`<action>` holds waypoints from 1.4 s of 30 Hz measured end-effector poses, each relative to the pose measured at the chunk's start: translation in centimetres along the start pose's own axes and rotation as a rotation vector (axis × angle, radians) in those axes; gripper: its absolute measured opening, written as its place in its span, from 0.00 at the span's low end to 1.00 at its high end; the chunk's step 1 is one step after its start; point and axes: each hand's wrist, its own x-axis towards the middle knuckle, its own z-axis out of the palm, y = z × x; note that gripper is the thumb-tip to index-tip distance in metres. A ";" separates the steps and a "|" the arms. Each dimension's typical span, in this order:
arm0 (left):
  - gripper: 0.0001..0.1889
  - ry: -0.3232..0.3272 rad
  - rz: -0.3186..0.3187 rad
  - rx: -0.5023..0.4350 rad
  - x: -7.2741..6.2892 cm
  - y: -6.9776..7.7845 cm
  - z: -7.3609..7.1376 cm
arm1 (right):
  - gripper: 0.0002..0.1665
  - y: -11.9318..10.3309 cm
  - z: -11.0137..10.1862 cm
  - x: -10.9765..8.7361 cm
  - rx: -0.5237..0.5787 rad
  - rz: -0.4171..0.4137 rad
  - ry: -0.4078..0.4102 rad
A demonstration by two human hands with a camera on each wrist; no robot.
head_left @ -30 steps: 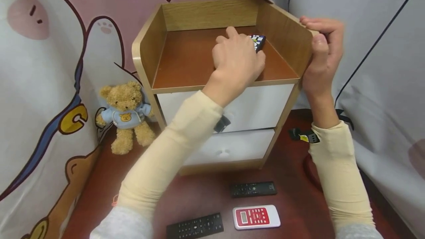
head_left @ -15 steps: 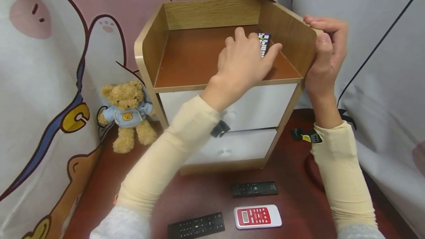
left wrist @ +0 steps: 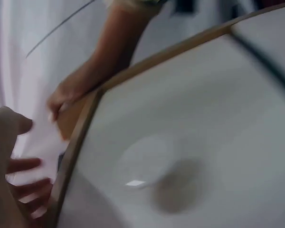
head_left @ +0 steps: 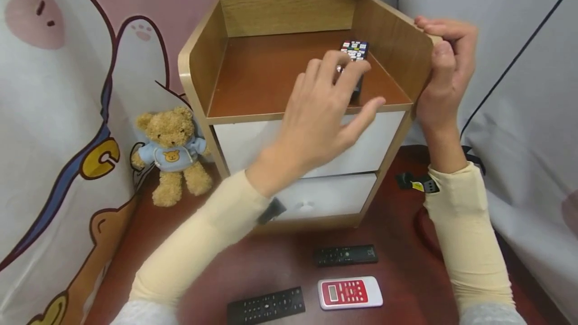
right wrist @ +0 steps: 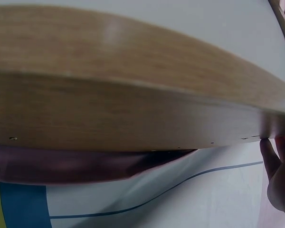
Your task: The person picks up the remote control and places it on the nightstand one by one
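Note:
A dark remote control [head_left: 355, 48] with coloured and white buttons lies on the cabinet's brown top shelf [head_left: 266, 71], close to the right side panel [head_left: 393, 44]. My left hand [head_left: 316, 114] hovers at the shelf's front edge with its fingers spread, overlapping the lower part of the remote in the head view. That hand also shows at the left border of the left wrist view, beside a white drawer front [left wrist: 180, 104]. My right hand [head_left: 449, 76] grips the upper front corner of the side panel, fingers over its top edge. Its fingers appear at the right of the right wrist view.
On the reddish table [head_left: 253, 265] lie a black remote [head_left: 345, 255], a white and red remote [head_left: 349, 293] and another black remote [head_left: 266, 306]. A teddy bear [head_left: 171, 154] in a blue hoodie sits left of the cabinet. Printed fabric hangs behind.
My left hand has come off the remote on the shelf and drawn back toward the front, its fingers spreading. More of the remote shows. The right hand keeps its grip on the panel.

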 end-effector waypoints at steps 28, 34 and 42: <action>0.27 -0.709 0.549 -0.102 -24.9 -1.0 15.8 | 0.15 0.1 0.4 -0.1 0.018 -0.003 0.021; 0.35 -0.823 0.398 -0.137 -26.0 -1.2 17.2 | 0.14 0.0 0.5 0.0 0.037 -0.016 0.014; 0.37 -0.874 0.386 -0.083 -26.6 0.2 18.8 | 0.14 0.1 0.4 -0.1 0.040 -0.005 0.021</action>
